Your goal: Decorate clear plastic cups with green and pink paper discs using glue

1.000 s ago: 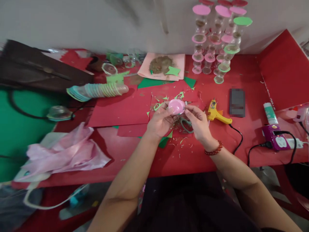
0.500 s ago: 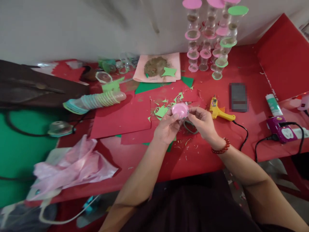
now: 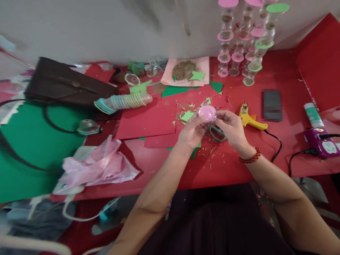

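A small clear plastic cup with a round pink top (image 3: 207, 114) is between my two hands, over the middle of the table. My left hand (image 3: 191, 131) grips it from the left, the thumb lying against its near side. At its right edge, the fingertips of my right hand (image 3: 231, 128) are pinched on the rim. Just below the cup lie scissors with grey-green handles (image 3: 217, 133), their blades hidden by my hands. Green paper scraps (image 3: 187, 115) are scattered behind my left hand.
Red card sheets (image 3: 148, 120) lie to the left, beside a nested row of plastic cups (image 3: 123, 101). A yellow glue gun (image 3: 251, 120) and a blurred-out dark object (image 3: 272, 105) are on the right. Towers of cups (image 3: 225, 46) and a sand-covered pink sheet (image 3: 164, 76) stand behind.
My view has swung left, so the table's things appear further right and more of the dark bag shows. Both hands keep hold of the pink-topped cup, with little change in grip.
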Motion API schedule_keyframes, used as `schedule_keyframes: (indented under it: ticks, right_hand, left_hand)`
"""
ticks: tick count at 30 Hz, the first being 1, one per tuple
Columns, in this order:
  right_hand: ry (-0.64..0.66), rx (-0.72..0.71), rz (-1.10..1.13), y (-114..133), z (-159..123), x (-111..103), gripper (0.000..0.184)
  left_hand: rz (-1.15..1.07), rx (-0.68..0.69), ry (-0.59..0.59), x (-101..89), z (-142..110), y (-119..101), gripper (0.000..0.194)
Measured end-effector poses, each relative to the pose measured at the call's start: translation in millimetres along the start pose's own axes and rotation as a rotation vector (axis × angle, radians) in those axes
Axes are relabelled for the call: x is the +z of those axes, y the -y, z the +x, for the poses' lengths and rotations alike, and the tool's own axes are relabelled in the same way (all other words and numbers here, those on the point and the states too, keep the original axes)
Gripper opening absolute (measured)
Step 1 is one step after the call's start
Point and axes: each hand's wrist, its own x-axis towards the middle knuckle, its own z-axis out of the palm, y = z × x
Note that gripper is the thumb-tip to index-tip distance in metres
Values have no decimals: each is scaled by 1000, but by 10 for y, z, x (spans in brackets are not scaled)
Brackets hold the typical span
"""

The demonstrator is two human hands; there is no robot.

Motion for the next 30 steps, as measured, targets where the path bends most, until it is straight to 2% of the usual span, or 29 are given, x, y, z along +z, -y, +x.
schedule_keyframes:
  ticks: [7,15,30]
  right_hand:
    - [-13,-48,-65,1,1,-12,20]
    - [-27,-45,-45,27,3,25,12]
    - [-29,-31,-149,-25,2,42,8]
  left_hand:
    - [17,37,89,27,-3,32,61]
    - [70,35,88,19,-17,-23,53]
    - [110,63,88,-37,-3,-67,45]
